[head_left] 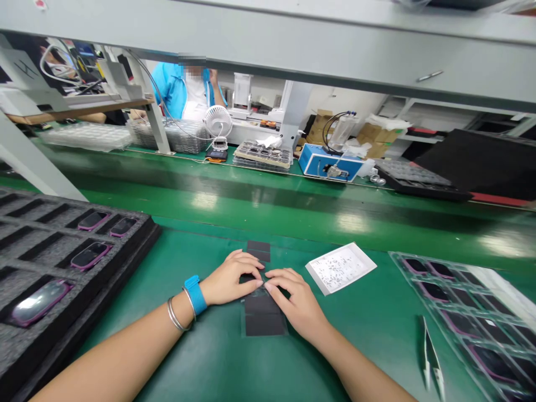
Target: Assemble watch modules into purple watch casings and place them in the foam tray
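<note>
Around the dark sheet (264, 319), a green worktop (201, 363) is spreading out on all sides. Well beyond the sheet, a person in a blue jacket (196, 95) is showing across the bench. Left of the sheet, a foam tray (125, 248) is holding four purple-rimmed devices in its slots; well to the right of the sheet, a clear tray (412, 283) is carrying more dark-faced pieces in rows. Both bare hands are meeting at the sheet's far edge: the left hand (237, 279), wearing a blue band (195, 295) at the wrist, is curving in with thumb and forefinger close together, and the right hand (299, 304) is bending its fingers the same way. Their fingertips are nearly touching, but I cannot tell whether either hand is gripping anything. Beyond the sheet and to its right, a white tray (362, 261) is lying near the right hand. The sheet itself is lying flat between the forearms. Tweezers (431, 348) are resting to its right, arms apart. Directly beyond it, a smaller dark piece (258, 249) is lying past the left fingers. Tiny dark specks (336, 271) are dotting the white tray.
</note>
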{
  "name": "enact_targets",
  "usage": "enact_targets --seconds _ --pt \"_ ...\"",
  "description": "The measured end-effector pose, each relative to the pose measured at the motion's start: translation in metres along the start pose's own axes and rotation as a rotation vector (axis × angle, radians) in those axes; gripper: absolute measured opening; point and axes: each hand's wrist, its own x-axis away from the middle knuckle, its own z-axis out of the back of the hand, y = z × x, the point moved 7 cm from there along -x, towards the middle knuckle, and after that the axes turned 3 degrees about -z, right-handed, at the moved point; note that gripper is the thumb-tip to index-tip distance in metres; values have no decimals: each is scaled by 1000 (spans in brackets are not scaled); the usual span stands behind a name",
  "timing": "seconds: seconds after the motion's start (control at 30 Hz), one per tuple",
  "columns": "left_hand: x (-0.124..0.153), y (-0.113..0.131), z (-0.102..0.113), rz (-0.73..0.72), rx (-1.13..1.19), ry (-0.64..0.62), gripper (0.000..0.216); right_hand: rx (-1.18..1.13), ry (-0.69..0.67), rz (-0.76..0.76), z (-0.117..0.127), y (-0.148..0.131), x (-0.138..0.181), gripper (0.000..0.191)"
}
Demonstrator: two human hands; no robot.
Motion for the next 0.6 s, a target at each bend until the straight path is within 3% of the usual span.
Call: enact_targets --seconds 0.6 --pt "-2 -2 -1 -15 -21 11 19 -4 -22 -37 -3 2 -1 12"
